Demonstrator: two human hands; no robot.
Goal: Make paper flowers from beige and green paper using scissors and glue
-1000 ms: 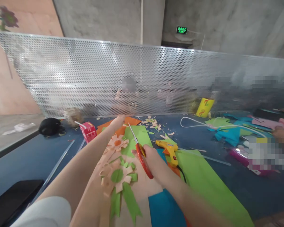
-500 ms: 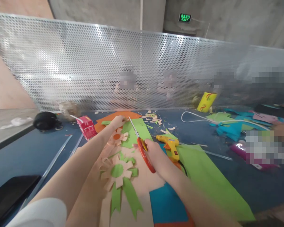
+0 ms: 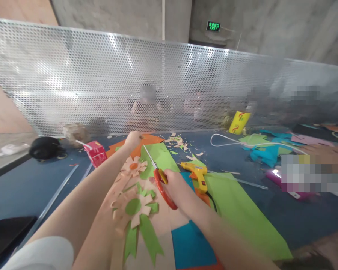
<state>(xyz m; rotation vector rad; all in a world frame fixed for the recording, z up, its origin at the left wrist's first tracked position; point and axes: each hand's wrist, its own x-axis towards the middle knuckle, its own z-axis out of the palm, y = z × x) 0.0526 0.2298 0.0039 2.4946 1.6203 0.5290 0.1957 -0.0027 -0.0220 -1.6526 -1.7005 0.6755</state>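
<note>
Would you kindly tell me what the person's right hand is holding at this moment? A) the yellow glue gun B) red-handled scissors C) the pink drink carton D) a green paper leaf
B: the right hand grips the red-handled scissors, blades pointing up over the green paper, while the yellow glue gun lies untouched on the table beside it.

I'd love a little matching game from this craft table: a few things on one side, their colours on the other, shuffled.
Things:
1. scissors' handles, held in the right hand
2. glue gun
3. drink carton
4. centre of the paper flower

Colours:
A. green
B. pink-red
C. orange-red
D. yellow

Pairs: 1-C, 2-D, 3-B, 4-A
</note>
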